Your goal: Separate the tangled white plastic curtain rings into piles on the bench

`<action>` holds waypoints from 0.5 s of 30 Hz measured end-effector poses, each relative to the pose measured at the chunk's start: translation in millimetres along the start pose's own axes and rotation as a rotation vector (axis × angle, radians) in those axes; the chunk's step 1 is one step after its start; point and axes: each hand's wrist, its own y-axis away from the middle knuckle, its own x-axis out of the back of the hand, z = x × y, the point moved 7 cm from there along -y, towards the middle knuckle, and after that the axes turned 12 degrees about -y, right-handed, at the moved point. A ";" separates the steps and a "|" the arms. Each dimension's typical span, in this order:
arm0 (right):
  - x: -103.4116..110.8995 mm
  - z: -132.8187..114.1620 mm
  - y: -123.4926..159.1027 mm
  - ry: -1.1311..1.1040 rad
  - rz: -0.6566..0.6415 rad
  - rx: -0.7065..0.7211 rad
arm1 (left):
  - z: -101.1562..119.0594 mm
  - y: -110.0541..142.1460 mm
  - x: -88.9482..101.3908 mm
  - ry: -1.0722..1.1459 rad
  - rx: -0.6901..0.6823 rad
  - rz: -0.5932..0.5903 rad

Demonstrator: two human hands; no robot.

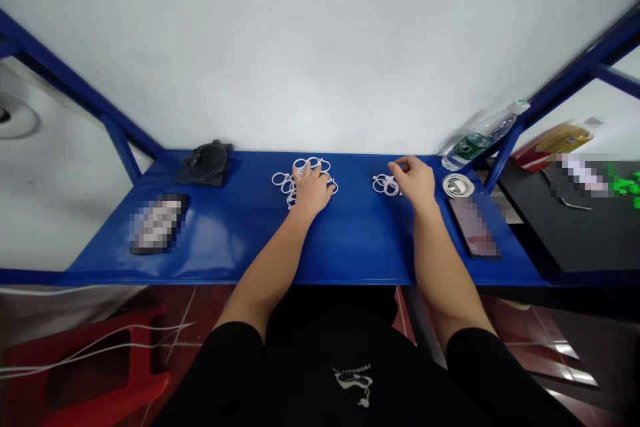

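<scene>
My left hand point(311, 188) lies over a loose pile of thin white rings point(281, 179), its fingers spread and touching them. Small knobs or tabs show on some of these rings, and my palm hides part of the pile. Over to the right is a smaller cluster of white rings point(384, 185) on the blue table. My right hand point(415, 177) rests at that cluster's right side, with thumb and index finger drawn together. Whatever may be between those fingertips is too small to make out.
On the blue table point(230, 240) are a black plastic bag point(207, 163), a blurred-out dark item point(157, 223) at left, a coiled white cable point(458, 185), a phone point(474, 227) and a water bottle point(483, 140) at right. Blue frame posts point(120, 147) stand at both sides.
</scene>
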 end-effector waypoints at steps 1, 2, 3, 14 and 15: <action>-2.5 -1.6 1.1 -0.026 -0.001 0.014 | 1.2 0.2 0.1 -0.015 -0.006 -0.002; -5.6 -3.9 2.8 -0.048 -0.006 0.030 | 2.6 0.3 0.9 -0.031 -0.010 0.000; -9.5 -7.1 4.8 -0.066 -0.017 0.050 | 3.9 0.1 2.1 -0.044 -0.013 0.006; -100.4 -45.6 57.5 0.131 -0.567 0.282 | 13.0 -2.5 17.2 -0.083 0.030 -0.024; -105.4 -45.6 60.4 0.154 -0.586 0.289 | 15.3 -2.8 19.7 -0.065 0.021 -0.009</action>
